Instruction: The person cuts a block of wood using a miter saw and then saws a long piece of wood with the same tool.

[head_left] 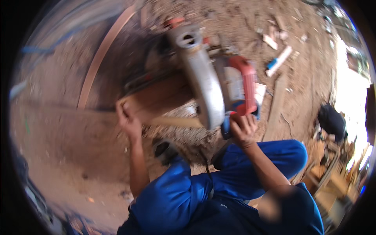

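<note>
A power saw with a silver curved blade guard (207, 88) and a red handle frame (247, 84) stands before me, somewhat blurred. Closed around the blue-and-red grip at its near end is my right hand (243, 128). My left hand (130, 122) grips the near left corner of a brown wooden board (160, 97), thumb and fingers at its edge. That board reaches rightward to the saw guard, which hides its far end. Whether the blade touches the wood cannot be seen.
A thin wooden strip (102, 58) lies at the far left. Wood offcuts (280, 60) litter the dirt ground (305, 90) at the far right. To the right are a black bundle (332, 122) and a scrap wood pile (333, 184). A pale wood piece (176, 122) lies below the board.
</note>
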Available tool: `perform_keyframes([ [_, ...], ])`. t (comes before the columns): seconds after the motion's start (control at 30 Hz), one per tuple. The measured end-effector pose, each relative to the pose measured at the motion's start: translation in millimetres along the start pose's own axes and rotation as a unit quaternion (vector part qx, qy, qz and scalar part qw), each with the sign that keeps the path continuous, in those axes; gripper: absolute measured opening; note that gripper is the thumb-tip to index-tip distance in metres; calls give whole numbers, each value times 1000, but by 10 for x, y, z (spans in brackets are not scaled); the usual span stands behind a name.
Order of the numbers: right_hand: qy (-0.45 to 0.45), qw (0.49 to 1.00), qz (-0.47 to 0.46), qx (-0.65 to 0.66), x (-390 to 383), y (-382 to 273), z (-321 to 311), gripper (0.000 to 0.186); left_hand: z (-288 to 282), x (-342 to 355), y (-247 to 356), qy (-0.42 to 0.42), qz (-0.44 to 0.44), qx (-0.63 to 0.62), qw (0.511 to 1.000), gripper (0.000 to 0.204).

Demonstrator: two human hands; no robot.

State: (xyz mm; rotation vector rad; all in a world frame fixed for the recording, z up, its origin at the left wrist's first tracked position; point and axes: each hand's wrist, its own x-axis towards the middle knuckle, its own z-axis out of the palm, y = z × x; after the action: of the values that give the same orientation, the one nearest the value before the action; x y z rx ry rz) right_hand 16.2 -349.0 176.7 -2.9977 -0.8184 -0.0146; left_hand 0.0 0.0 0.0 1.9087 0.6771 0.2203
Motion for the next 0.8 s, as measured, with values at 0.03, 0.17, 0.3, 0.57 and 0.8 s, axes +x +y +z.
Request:
perform_keyframes([
  [0.03, 3, 1000, -25, 15, 48, 168, -99, 25, 25, -138, 270, 24, -19, 3, 1000, 36],
  [0.17, 139, 984, -10, 107, 737, -833, 1149, 28, -1064, 1151, -129, 30, 73, 78, 994, 39],
  [0.3, 117, 990, -19, 78, 569, -764, 1057, 30, -901, 922, -237, 40, 39, 67, 996, 41],
  [0.57, 115, 992, -17, 52, 382, -510, 966, 29, -498, 791, -253, 29, 102, 26, 994, 36],
  [0.8, 129, 990, -19, 48, 379, -483, 998, 28, -455, 779, -235, 35, 101, 53, 993, 36],
])
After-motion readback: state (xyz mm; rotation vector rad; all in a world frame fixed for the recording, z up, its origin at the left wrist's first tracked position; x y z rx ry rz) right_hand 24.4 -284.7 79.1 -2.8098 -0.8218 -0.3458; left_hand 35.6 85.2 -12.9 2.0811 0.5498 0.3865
